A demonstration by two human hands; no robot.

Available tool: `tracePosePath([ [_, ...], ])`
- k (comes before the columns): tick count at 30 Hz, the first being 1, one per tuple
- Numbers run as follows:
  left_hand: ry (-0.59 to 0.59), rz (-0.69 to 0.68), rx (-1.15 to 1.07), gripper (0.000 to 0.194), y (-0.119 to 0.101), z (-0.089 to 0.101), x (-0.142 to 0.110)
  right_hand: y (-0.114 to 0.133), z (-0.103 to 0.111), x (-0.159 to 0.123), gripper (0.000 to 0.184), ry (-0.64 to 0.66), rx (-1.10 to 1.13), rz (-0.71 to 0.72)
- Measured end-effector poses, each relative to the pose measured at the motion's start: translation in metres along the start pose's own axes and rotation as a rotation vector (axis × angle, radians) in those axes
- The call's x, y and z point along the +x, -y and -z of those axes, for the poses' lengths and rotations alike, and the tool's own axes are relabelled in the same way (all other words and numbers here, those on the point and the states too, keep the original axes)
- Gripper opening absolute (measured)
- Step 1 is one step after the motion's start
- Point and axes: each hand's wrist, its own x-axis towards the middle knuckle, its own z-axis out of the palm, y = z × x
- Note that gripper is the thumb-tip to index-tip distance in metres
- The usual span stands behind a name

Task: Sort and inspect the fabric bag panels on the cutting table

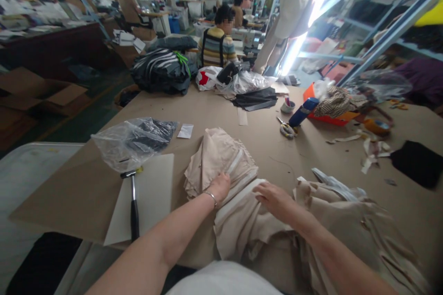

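A stack of beige fabric pieces (211,152) lies mid-table, with pale strips across its right part. My left hand (219,187), a bracelet at its wrist, is closed on the stack's near edge beside a strip. Just to the right, my right hand (275,199) has its bent fingers on the edge of a beige fabric piece (242,223) that has a white strip along its top. That piece hangs in folds toward my body; what lies under my right fingertips is hidden. More beige garments (353,226) are heaped under and beyond my right forearm.
On the left, a hammer (134,212) rests on a white board (157,184) near a plastic bag of dark cloth (145,136). Snips (287,130), a blue cylinder (303,111) and an orange bin (334,117) stand at the right. Beyond the table a person (216,41) sits.
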Motion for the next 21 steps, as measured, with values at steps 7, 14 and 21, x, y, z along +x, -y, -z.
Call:
tracePosePath([
  [7, -0.008, 0.074, 0.161, 0.039, -0.004, 0.001, -0.019, -0.003, -0.035, 0.114, 0.051, 0.096, -0.238, 0.058],
  [14, 0.035, -0.002, 0.18, 0.038, 0.013, 0.014, -0.026, 0.0, -0.064, 0.143, 0.042, 0.087, -0.273, 0.19],
  [21, -0.127, -0.155, -0.024, 0.033, 0.05, 0.086, -0.048, 0.009, -0.033, 0.146, 0.02, 0.037, -0.166, 0.196],
])
